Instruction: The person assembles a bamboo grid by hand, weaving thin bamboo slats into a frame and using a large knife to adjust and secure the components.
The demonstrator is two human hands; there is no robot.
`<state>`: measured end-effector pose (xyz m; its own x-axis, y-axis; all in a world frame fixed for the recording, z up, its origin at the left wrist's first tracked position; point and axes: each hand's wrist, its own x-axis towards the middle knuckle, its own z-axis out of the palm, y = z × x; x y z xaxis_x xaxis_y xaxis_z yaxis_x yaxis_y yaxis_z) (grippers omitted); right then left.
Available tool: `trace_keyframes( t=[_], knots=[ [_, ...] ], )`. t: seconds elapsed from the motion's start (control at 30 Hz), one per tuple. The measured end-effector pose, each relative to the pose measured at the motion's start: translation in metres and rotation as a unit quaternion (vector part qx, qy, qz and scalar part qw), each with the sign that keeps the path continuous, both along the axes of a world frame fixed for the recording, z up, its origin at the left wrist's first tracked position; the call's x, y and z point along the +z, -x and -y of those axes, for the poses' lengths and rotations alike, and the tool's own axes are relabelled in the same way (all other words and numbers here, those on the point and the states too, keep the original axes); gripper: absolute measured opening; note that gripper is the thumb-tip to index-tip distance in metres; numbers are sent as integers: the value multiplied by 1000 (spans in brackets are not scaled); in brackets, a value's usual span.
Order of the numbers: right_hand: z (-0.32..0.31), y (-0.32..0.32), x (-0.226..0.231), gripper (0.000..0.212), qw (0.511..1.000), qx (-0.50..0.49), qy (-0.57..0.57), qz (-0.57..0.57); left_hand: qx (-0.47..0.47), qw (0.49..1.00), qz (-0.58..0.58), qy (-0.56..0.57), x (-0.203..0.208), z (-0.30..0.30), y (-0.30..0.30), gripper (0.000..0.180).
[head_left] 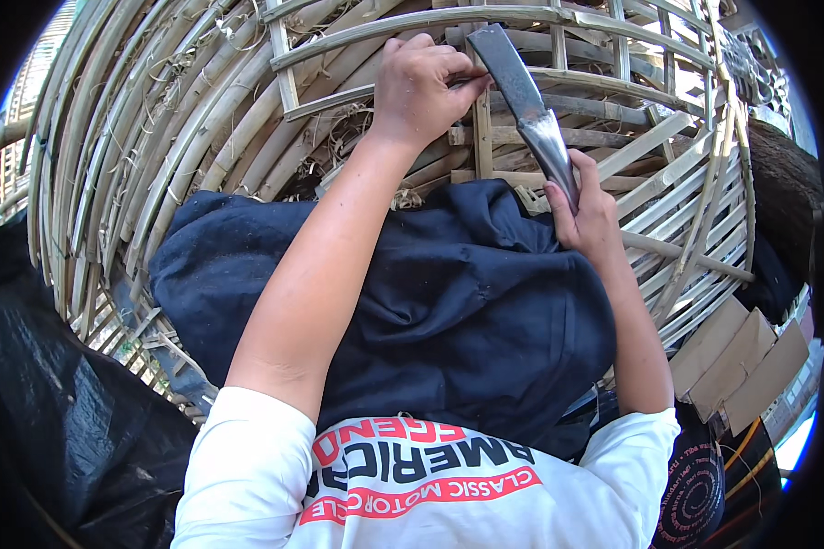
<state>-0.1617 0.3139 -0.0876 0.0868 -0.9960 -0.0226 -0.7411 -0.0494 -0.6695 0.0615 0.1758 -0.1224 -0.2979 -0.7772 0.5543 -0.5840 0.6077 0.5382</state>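
Note:
My right hand [584, 206] is wrapped round the handle of a machete [513, 78], whose broad dark blade points up and slightly left. Shiny grey material covers the part between blade and handle. To its left, my left hand [421, 87] is closed in a fist, thumb and fingers pressed on a bamboo strip [482, 137] beside the blade's tip. Its fingers partly hide the strip. Both hands are over a woven lattice of split bamboo [613, 87]. A dark blue cloth [467, 293] covers my lap below them.
Long curved bamboo strips [183, 110] lie bundled along the left, with thin shavings among them. Black plastic sheeting [64, 393] hangs at the lower left. Cardboard pieces [742, 361] lie at the right, below a dark log [787, 174].

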Motion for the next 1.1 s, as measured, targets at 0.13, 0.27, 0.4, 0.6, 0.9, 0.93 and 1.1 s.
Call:
trace_keyframes(
  t=[0.13,0.27,0.4,0.6,0.9,0.93,1.1],
  knots=[
    [-2,4,1,43,1000,8,1,-22,-1,1000,5,1,-1,0,0,16],
    [-4,-1,1,44,999,-1,30,24,-6,1000,-22,-9,-1,-1,-2,15],
    [-4,-2,2,44,999,-3,-27,-20,-1,1000,8,0,-2,0,-3,14],
    [-4,1,3,44,999,6,-24,-32,-1,1000,13,-9,-1,0,-2,14],
    [-8,3,0,44,1000,5,-8,-23,-1,1000,1,-7,-2,-1,-2,13],
    [-5,3,1,44,999,5,-22,-46,3,1000,12,-2,-2,0,-1,13],
    [-7,3,1,43,1000,5,-17,-15,9,999,2,-33,-2,-3,-3,16]
  ],
)
